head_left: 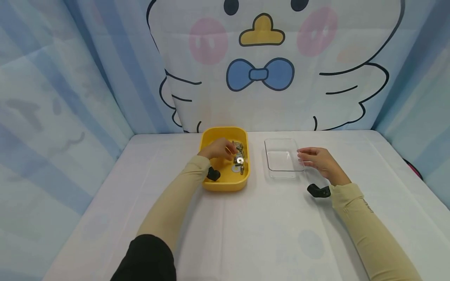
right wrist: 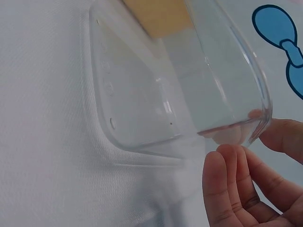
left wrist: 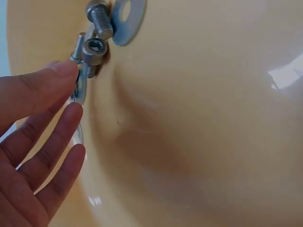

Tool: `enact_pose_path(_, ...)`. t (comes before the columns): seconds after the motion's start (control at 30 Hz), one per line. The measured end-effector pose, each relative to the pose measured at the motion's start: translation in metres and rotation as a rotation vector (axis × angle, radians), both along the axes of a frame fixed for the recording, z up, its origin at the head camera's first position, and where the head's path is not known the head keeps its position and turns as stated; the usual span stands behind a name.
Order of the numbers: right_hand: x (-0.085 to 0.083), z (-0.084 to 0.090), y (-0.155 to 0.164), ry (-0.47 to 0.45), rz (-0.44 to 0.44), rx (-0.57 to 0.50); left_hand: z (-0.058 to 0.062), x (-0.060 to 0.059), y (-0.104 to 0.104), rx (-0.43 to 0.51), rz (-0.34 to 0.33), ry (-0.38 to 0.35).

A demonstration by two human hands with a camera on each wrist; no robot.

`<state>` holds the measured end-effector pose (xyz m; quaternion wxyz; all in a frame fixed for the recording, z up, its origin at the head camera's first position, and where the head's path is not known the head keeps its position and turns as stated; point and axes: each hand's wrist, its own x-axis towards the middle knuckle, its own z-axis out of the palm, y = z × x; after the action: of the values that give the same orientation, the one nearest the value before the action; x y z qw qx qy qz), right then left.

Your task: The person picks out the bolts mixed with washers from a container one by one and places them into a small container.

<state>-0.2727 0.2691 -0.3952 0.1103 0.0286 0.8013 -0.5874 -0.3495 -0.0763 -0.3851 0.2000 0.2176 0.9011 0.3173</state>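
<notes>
My left hand (head_left: 221,149) reaches into a yellow plastic bin (head_left: 225,187), over a small pile of metal hardware. In the left wrist view the thumb and fingers of this hand (left wrist: 33,123) stay fairly straight, with the tips beside several socket-head bolts (left wrist: 94,51). Nothing is plainly pinched there, though the index finger is largely behind the thumb. A flat washer (left wrist: 129,21) lies by the bolts against the bin's side. My right hand (head_left: 321,162) pinches the right wall of a clear plastic box (right wrist: 142,94), thumb and fingertips at its rim.
Bin and clear box stand side by side on a white-covered table (head_left: 253,234), with a gap between them. A patterned curtain (head_left: 260,105) rises right behind the table's back edge. Further curtains hang on both sides.
</notes>
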Motion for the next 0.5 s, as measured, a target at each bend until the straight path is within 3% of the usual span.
enact_pose_path(0.5,0.0,0.001,0.001,-0.012,0.006,-0.021,-0.016,-0.008,0.003,0.024,-0.068,0.023)
